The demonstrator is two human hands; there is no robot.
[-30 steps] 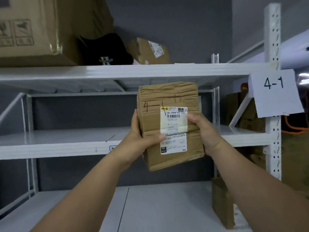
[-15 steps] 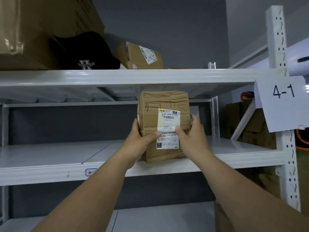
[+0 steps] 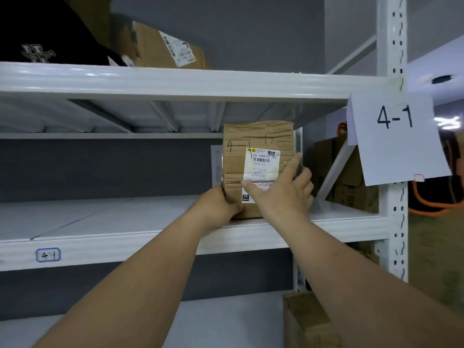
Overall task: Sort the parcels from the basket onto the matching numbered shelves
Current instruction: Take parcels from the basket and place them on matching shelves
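Standing upright on the middle shelf [image 3: 100, 222] now, the parcel [image 3: 258, 156] (marked 4-1) has left the air where it was held a second ago. The left hand [image 3: 221, 204] grips its lower left corner; the right hand [image 3: 283, 189] presses open fingers against its front.

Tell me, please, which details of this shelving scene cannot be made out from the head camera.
- Parcel: its lower front is covered by the right hand and left hand; the shipping label's small print is too small to read.
- Black item on the top shelf: cut off by the left and top edges.
- Box at the bottom: cut off by the lower edge and partly behind the right arm.
- Basket: not in view.
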